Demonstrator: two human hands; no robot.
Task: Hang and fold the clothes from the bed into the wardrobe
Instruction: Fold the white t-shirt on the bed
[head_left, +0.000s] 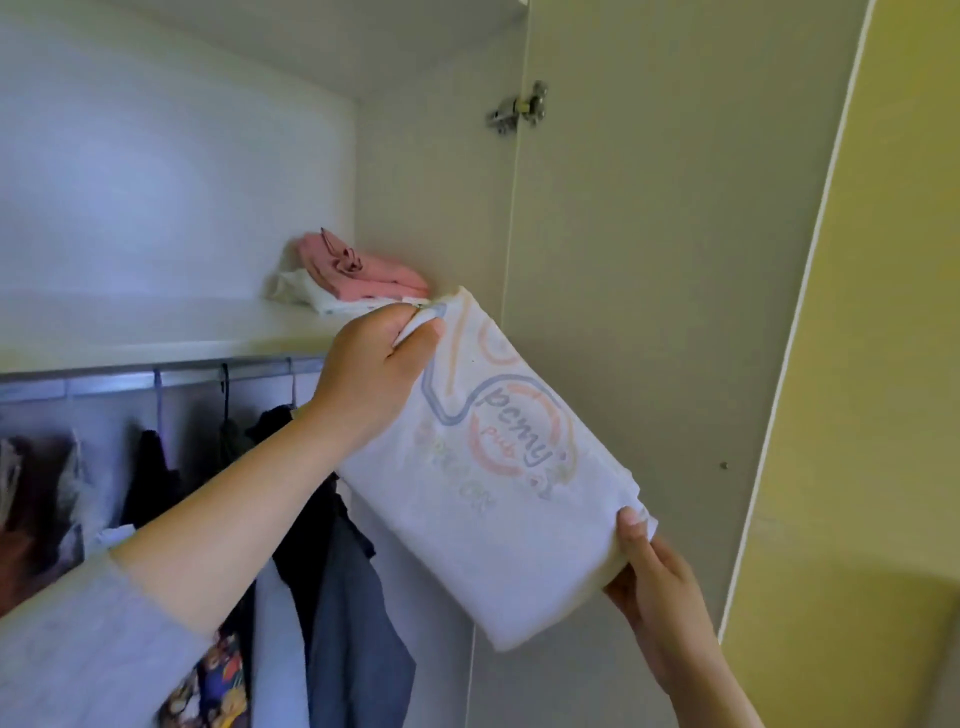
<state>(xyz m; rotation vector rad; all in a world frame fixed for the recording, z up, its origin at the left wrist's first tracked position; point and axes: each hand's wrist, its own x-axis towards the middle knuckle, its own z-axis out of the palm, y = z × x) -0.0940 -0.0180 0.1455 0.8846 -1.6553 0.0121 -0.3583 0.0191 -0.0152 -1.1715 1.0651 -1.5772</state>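
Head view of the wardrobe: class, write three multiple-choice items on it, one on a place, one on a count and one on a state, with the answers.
1. Where does the pink garment lie?
A. On the shelf above the rail
B. Draped over the rail
C. Held up in the air

2. How many hands hold the white printed shirt?
A. None
B. One
C. Two

3. How is that shirt?
A. Folded
B. Crumpled into a ball
C. Spread out flat

Answers:
1 A: it lies at the shelf's right end.
2 C: the left hand grips its upper end and the right hand grips its lower corner.
3 A: it is a compact, layered bundle.
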